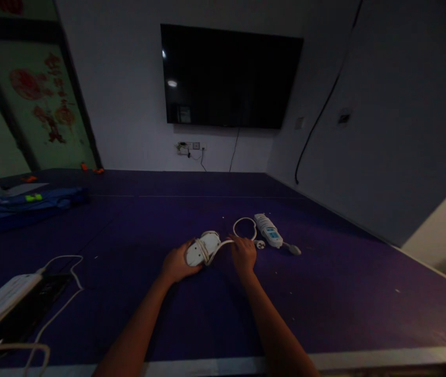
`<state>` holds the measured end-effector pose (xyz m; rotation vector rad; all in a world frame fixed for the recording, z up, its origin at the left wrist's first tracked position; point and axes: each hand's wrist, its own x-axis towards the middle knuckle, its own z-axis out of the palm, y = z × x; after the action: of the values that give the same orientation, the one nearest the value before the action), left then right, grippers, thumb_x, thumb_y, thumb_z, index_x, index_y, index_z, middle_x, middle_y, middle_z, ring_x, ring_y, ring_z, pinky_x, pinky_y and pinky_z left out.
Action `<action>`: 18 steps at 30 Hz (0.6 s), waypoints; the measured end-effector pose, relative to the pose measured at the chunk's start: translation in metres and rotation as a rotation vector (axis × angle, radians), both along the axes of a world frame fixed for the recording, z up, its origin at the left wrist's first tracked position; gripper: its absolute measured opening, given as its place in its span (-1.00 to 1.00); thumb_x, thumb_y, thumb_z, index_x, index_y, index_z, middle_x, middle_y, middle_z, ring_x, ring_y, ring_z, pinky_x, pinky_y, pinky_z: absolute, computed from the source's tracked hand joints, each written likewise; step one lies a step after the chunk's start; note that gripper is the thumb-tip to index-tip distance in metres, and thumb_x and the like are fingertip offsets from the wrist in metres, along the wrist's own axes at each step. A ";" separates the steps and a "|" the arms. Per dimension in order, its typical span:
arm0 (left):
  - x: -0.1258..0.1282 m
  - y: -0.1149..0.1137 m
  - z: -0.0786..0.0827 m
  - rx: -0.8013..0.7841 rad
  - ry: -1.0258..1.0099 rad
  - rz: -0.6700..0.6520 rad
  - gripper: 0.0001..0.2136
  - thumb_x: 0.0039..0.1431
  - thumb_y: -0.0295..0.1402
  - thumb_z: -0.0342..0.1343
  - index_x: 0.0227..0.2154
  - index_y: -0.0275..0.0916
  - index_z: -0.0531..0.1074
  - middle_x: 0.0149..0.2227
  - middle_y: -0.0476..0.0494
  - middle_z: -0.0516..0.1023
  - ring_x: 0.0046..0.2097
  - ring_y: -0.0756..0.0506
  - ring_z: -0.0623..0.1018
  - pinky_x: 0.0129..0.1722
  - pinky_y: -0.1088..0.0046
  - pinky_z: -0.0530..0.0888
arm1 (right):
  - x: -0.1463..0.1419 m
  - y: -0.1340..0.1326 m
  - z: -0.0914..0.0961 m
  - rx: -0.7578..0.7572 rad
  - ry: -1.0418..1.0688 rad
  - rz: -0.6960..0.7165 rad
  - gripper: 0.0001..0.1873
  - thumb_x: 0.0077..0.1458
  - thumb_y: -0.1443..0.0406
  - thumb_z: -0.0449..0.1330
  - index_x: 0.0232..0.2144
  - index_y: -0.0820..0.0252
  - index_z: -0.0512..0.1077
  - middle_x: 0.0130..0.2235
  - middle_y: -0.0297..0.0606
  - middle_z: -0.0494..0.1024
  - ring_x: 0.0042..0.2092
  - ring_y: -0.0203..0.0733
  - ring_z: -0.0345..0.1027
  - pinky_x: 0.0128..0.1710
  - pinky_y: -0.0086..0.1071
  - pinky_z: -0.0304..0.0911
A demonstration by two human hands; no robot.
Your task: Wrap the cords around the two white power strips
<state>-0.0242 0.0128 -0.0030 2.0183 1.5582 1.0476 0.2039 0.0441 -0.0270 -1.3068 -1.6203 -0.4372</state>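
Observation:
My left hand is closed around a white power strip that has its white cord wound about it, resting on the purple surface. My right hand pinches the loose stretch of that cord, which loops away to a plug. A second white power strip with a blue label lies just right of the loop, untouched.
Another white power strip with trailing cords sits at the near left edge. Blue fabric lies far left. A dark wall-mounted screen and a wall socket are ahead. A small grey object lies by the labelled strip.

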 end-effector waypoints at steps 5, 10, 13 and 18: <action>-0.003 0.011 -0.010 0.059 -0.285 0.215 -0.29 -0.24 -0.21 0.31 0.07 -0.17 0.28 -0.07 -0.23 0.52 -0.07 -0.24 0.52 -0.08 0.27 0.39 | 0.004 0.003 -0.008 -0.227 -0.027 0.048 -0.71 0.09 0.39 0.04 -0.22 0.18 0.53 -0.27 -0.19 0.59 -0.26 -0.17 0.41 -0.18 -0.33 0.22; 0.005 0.014 -0.015 0.059 -0.706 0.103 -0.14 -0.25 -0.24 0.33 0.18 -0.19 0.10 0.05 -0.25 0.41 0.03 -0.20 0.45 -0.02 0.29 0.39 | -0.006 0.002 -0.010 -0.337 -0.131 0.226 -0.41 -0.05 0.45 0.07 0.09 0.22 0.30 -0.05 -0.10 0.51 -0.03 -0.13 0.35 0.01 -0.21 0.18; 0.011 0.010 -0.014 0.063 -0.727 0.042 -0.12 -0.25 -0.25 0.33 0.19 -0.18 0.08 0.10 -0.27 0.36 0.09 -0.22 0.40 0.04 0.25 0.35 | -0.016 -0.008 0.000 -0.249 -0.205 0.394 -0.27 -0.12 0.42 0.09 0.18 0.19 0.16 0.07 -0.08 0.41 0.09 -0.11 0.25 0.15 -0.04 -0.01; 0.017 0.002 -0.012 0.082 -0.668 0.020 -0.16 -0.26 -0.22 0.33 0.16 -0.21 0.15 0.09 -0.27 0.36 0.11 -0.26 0.37 0.09 0.20 0.31 | -0.035 -0.025 0.012 -0.283 -0.300 0.497 -0.56 -0.01 0.20 0.13 -0.03 0.12 0.40 -0.20 -0.21 0.58 -0.16 -0.16 0.43 0.00 -0.23 0.18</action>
<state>-0.0073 0.0148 -0.0150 1.4601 1.1854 1.6002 0.1691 0.0191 -0.0146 -1.0131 -2.2448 -0.1001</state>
